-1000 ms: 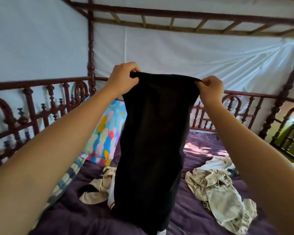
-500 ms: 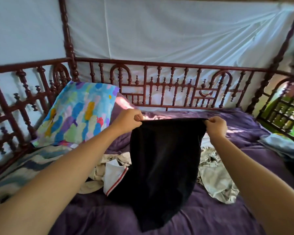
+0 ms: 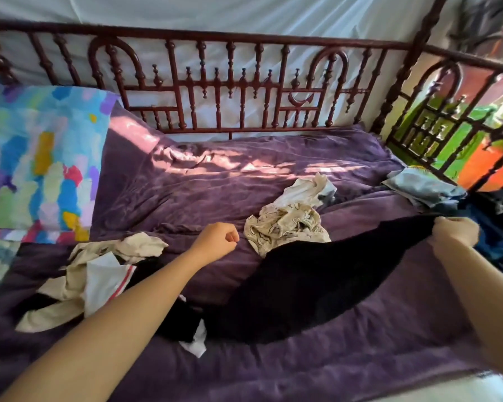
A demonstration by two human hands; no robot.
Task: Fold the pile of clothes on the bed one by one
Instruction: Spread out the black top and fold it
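A black garment (image 3: pixel 308 288) lies stretched across the purple bedcover (image 3: pixel 273 372), its right end lifted. My right hand (image 3: pixel 455 232) grips that end at the right of the bed. My left hand (image 3: pixel 217 242) hovers over the cover in a loose fist and holds nothing. A crumpled cream patterned garment (image 3: pixel 285 224) lies just beyond the black one, with a white piece (image 3: pixel 305 190) behind it. Left of my forearm lies a heap of beige and white clothes (image 3: pixel 93 274), one with a red stripe.
A colourful pillow (image 3: pixel 38 158) leans at the left. A dark red wooden rail (image 3: pixel 230 91) runs along the far side and right end of the bed. Folded light-blue cloth (image 3: pixel 424 187) and dark blue clothes (image 3: pixel 497 227) sit at the right.
The black garment has come down from held-up height onto the bed. My left hand has let go of its corner. My right hand has pulled its end to the right.
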